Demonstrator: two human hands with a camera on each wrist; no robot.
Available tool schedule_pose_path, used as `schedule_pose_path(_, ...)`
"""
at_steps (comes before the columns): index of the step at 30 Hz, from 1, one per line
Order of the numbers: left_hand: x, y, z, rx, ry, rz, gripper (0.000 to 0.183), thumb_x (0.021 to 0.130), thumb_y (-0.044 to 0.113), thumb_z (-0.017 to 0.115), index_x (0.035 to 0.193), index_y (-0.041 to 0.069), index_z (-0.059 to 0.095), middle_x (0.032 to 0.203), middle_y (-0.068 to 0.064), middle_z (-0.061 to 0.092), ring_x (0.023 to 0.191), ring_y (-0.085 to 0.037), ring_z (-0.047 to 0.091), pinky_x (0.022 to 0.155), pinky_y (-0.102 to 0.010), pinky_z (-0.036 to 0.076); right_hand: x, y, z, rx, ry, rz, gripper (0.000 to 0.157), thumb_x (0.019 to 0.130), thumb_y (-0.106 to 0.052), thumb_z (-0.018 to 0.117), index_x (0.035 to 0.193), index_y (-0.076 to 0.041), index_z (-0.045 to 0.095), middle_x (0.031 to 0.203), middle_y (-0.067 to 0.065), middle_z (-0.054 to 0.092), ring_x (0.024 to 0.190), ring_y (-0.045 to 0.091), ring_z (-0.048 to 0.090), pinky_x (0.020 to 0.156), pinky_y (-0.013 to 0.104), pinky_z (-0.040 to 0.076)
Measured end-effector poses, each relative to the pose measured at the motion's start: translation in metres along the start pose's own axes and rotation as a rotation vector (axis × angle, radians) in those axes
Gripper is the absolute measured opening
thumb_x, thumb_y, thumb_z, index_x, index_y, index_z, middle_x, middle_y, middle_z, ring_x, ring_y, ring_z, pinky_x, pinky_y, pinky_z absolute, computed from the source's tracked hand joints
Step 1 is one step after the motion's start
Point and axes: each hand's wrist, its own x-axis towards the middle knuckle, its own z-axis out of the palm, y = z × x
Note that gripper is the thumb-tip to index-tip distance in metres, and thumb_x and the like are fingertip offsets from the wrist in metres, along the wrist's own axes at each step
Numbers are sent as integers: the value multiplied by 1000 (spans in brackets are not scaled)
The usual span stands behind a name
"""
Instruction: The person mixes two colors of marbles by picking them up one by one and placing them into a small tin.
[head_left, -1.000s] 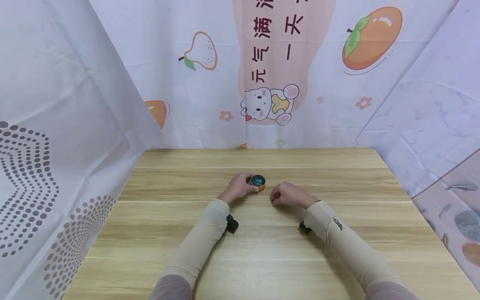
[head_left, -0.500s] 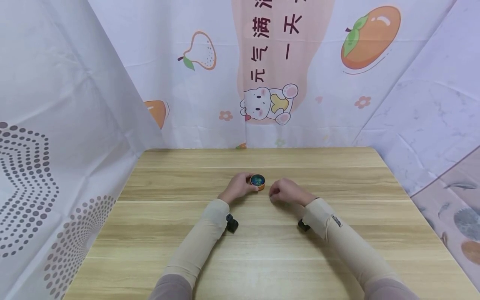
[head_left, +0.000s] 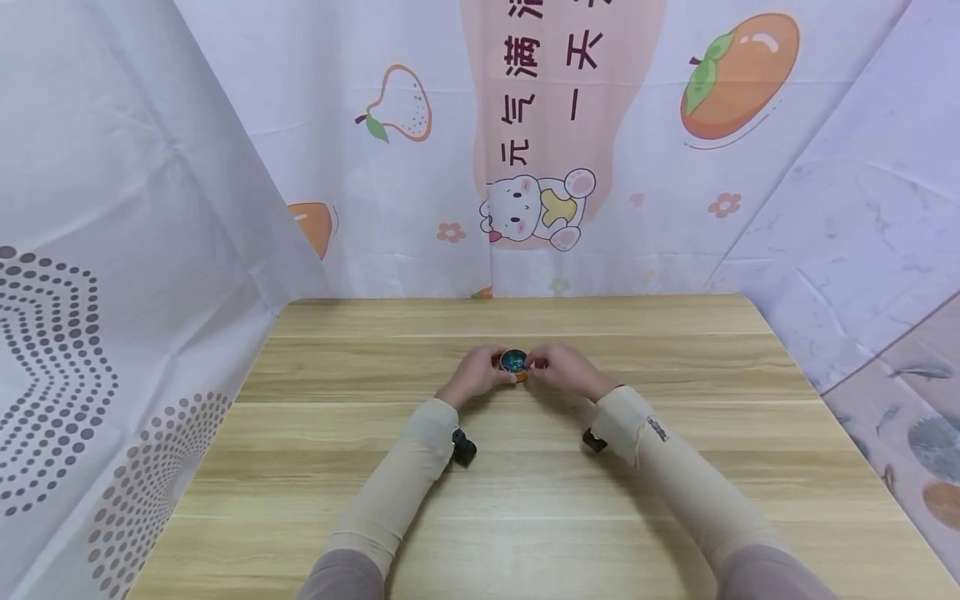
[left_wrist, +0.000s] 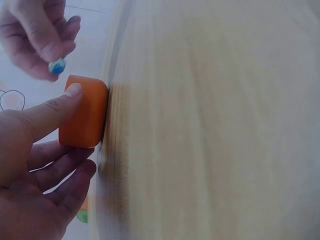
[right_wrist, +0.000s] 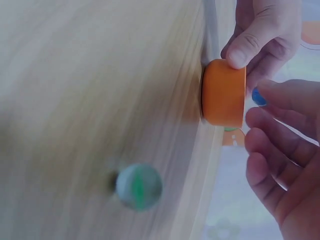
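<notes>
My left hand [head_left: 476, 373] grips a small round orange bowl [left_wrist: 85, 115] standing on the table, thumb on the near side of its wall. Blue and green glass marbles [head_left: 513, 362] glint inside it. My right hand [head_left: 568, 369] is at the bowl's right side, pinching a blue marble [right_wrist: 258, 97] between thumb and forefinger. In the left wrist view that marble shows just above the bowl's rim. The other fingers of the right hand are loosely bent. A clear marble with a green swirl [right_wrist: 140, 186] lies on the table beneath the right wrist.
The wood-grain table [head_left: 480, 517] extends on all sides of the hands. White printed cloth [head_left: 420, 192] hangs behind its far edge, with more cloth at both sides. Black wrist cameras [head_left: 465, 450] sit under both cuffs.
My right hand has moved left and away from me, from the tabletop right of the bowl up to its rim, with the blue marble. The left hand and the bowl stay in place.
</notes>
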Motion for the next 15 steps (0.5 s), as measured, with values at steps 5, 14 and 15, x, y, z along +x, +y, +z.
schedule_pose_path(5, 1, -1, 1, -14, -16, -12, 45, 85, 25, 77, 124, 7, 65, 116, -8, 69, 102, -18, 62, 90, -36, 50, 5, -1, 3, 9, 17, 11, 16, 91, -11, 64, 103, -4, 72, 85, 6, 68, 72, 13, 55, 64, 27, 46)
schedule_pose_path(14, 1, -1, 0, -6, -12, -28, 46, 84, 26, 78, 124, 7, 65, 116, -7, 68, 101, -19, 61, 91, -37, 50, 10, -2, 4, 3, 16, 46, 18, 92, -13, 65, 106, -3, 72, 86, 7, 67, 72, 15, 54, 63, 27, 44)
schedule_pose_path(15, 1, -1, 0, -5, -10, -29, 46, 84, 26, 78, 123, 7, 65, 116, -7, 68, 101, -18, 61, 91, -36, 49, 11, -2, 4, 3, 15, 51, 18, 92, -13, 65, 105, -3, 72, 86, 7, 67, 72, 15, 54, 63, 27, 44)
